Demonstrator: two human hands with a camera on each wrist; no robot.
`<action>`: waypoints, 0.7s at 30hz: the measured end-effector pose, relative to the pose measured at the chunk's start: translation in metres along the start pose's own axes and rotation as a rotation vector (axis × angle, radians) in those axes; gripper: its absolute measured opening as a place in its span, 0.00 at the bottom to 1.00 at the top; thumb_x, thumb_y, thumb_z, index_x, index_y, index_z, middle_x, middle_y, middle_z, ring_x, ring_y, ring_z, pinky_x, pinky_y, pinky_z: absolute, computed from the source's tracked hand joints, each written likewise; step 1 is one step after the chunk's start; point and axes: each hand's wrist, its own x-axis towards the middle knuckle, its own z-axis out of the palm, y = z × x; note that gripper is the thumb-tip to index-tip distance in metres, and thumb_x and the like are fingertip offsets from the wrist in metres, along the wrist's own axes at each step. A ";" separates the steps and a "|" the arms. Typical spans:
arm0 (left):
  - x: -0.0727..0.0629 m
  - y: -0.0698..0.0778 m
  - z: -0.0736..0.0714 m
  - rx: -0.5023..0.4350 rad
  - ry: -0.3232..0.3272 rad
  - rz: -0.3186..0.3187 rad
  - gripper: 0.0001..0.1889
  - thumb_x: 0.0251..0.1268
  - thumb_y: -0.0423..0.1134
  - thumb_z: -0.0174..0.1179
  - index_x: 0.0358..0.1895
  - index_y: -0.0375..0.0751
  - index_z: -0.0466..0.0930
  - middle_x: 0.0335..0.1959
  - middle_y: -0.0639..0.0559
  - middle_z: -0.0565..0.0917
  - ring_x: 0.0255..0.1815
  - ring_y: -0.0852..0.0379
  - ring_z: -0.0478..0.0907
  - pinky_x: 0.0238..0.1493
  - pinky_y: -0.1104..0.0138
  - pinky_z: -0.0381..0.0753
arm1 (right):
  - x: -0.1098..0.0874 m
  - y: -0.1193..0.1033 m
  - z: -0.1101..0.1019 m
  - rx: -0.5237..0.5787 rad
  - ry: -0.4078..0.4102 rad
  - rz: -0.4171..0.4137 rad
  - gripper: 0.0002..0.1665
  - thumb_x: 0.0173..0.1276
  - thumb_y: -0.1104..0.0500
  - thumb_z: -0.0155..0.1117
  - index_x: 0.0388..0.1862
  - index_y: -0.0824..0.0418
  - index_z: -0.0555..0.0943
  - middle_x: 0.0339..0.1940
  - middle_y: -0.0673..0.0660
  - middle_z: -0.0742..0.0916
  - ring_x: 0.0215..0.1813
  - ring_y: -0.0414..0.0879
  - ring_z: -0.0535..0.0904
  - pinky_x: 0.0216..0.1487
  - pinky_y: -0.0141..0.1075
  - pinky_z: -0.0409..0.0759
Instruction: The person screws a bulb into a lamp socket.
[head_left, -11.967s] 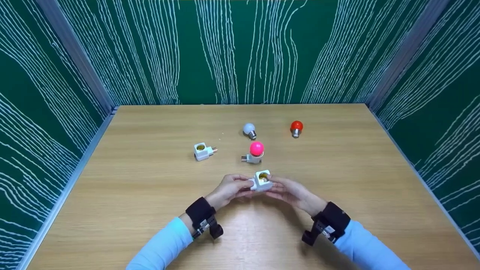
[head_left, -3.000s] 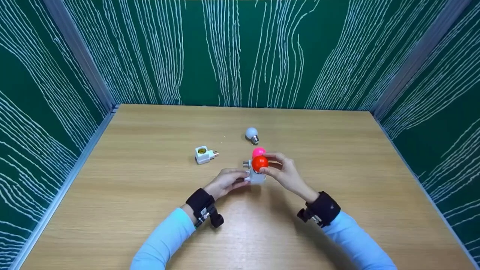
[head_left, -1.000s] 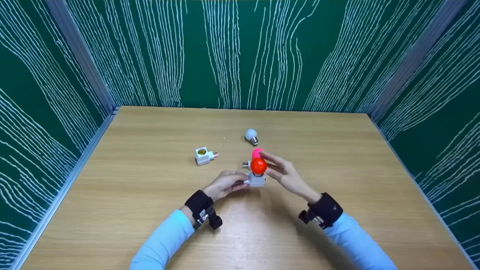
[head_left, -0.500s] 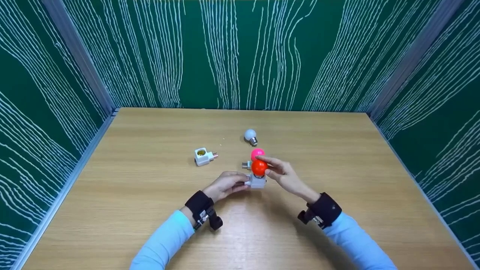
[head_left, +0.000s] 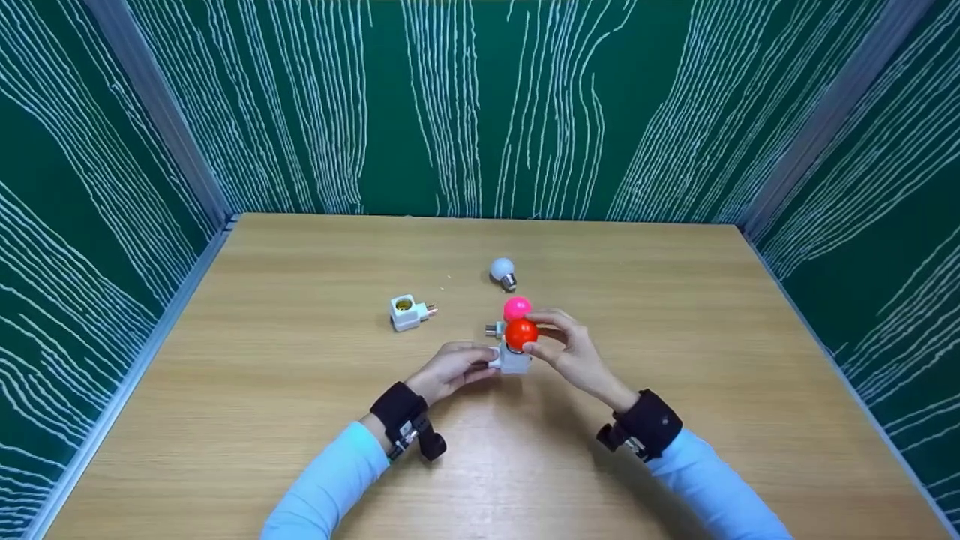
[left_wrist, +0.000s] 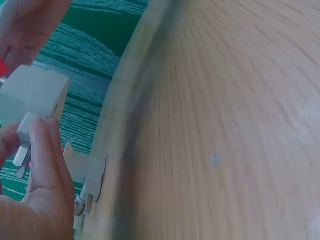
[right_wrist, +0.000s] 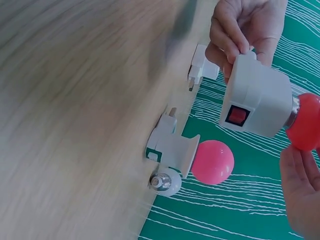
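Note:
My left hand (head_left: 454,369) grips the plug end of a white plug-in lamp socket (head_left: 515,364), held just above the table. The red bulb (head_left: 520,334) stands upright in that socket, and a strip of its metal base shows in the right wrist view. My right hand (head_left: 576,352) pinches the red globe between thumb and fingers. On the side of the held socket is a red rocker switch (right_wrist: 237,115). Right behind it, a second white socket (right_wrist: 175,150) carries a pink bulb (head_left: 517,307); the held parts partly hide it in the head view.
A white bulb (head_left: 502,271) lies on its side farther back on the wooden table (head_left: 315,262). To the left sits another white socket (head_left: 406,313) with its brass-coloured hole uncovered and its prongs pointing right. Green walls with white lines enclose the table.
Twelve seconds ago the red bulb lay at the back right and both hands held the bare socket. Now the bulb is in the socket; my right fingers have shifted around it over the last second.

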 end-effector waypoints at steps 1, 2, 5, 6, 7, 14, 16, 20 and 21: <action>0.000 0.000 0.000 0.002 0.001 -0.004 0.18 0.59 0.28 0.56 0.52 0.23 0.72 0.48 0.38 0.78 0.37 0.55 0.81 0.47 0.69 0.84 | 0.000 -0.004 0.001 -0.001 0.011 -0.001 0.23 0.51 0.75 0.65 0.49 0.75 0.75 0.49 0.69 0.78 0.51 0.47 0.76 0.56 0.36 0.80; 0.000 0.000 0.000 0.004 0.000 -0.006 0.18 0.59 0.28 0.57 0.52 0.24 0.72 0.48 0.37 0.78 0.38 0.55 0.80 0.47 0.69 0.84 | -0.001 -0.007 0.001 -0.002 0.017 0.006 0.23 0.51 0.75 0.66 0.48 0.75 0.76 0.48 0.69 0.78 0.50 0.45 0.76 0.55 0.36 0.80; 0.000 -0.001 -0.001 0.003 0.006 -0.011 0.17 0.59 0.28 0.56 0.52 0.24 0.72 0.50 0.37 0.77 0.38 0.55 0.80 0.48 0.70 0.83 | -0.001 -0.017 0.002 -0.006 0.020 0.020 0.23 0.51 0.74 0.66 0.48 0.76 0.75 0.48 0.69 0.78 0.50 0.42 0.76 0.55 0.36 0.80; 0.000 -0.001 -0.001 0.004 0.007 -0.012 0.17 0.59 0.28 0.56 0.52 0.24 0.72 0.50 0.37 0.77 0.39 0.55 0.80 0.48 0.70 0.83 | -0.001 -0.019 0.002 -0.009 0.019 0.019 0.23 0.51 0.74 0.66 0.48 0.76 0.75 0.48 0.69 0.78 0.50 0.42 0.76 0.55 0.37 0.80; 0.000 -0.001 -0.001 0.002 0.009 -0.014 0.17 0.59 0.28 0.56 0.52 0.24 0.72 0.49 0.37 0.77 0.39 0.55 0.80 0.47 0.70 0.84 | -0.001 -0.019 0.002 -0.010 0.019 0.024 0.23 0.51 0.74 0.66 0.48 0.76 0.75 0.48 0.69 0.78 0.50 0.42 0.76 0.55 0.38 0.80; -0.001 -0.001 0.001 -0.003 0.004 -0.024 0.18 0.59 0.27 0.56 0.53 0.24 0.71 0.49 0.37 0.77 0.36 0.56 0.81 0.45 0.71 0.84 | -0.001 0.000 0.000 0.078 -0.028 0.043 0.29 0.53 0.72 0.65 0.56 0.75 0.70 0.56 0.71 0.73 0.58 0.62 0.70 0.61 0.34 0.76; -0.002 0.000 0.002 0.005 0.002 -0.026 0.18 0.59 0.27 0.56 0.53 0.25 0.71 0.51 0.36 0.77 0.36 0.56 0.81 0.44 0.72 0.84 | -0.001 0.005 -0.002 0.146 -0.065 0.053 0.31 0.57 0.72 0.62 0.60 0.76 0.66 0.61 0.73 0.70 0.62 0.66 0.66 0.62 0.29 0.73; -0.003 0.003 0.004 0.014 0.004 -0.035 0.18 0.59 0.27 0.56 0.53 0.25 0.72 0.52 0.35 0.76 0.34 0.56 0.81 0.42 0.73 0.85 | 0.000 0.006 -0.007 0.258 -0.145 0.046 0.30 0.63 0.70 0.56 0.63 0.78 0.61 0.64 0.75 0.66 0.65 0.66 0.63 0.63 0.27 0.71; -0.003 0.003 0.004 0.014 0.003 -0.036 0.18 0.58 0.27 0.57 0.52 0.25 0.72 0.51 0.36 0.77 0.34 0.56 0.81 0.42 0.73 0.85 | 0.000 0.005 -0.008 0.271 -0.159 0.052 0.29 0.64 0.69 0.55 0.63 0.78 0.62 0.64 0.75 0.66 0.64 0.63 0.65 0.62 0.27 0.72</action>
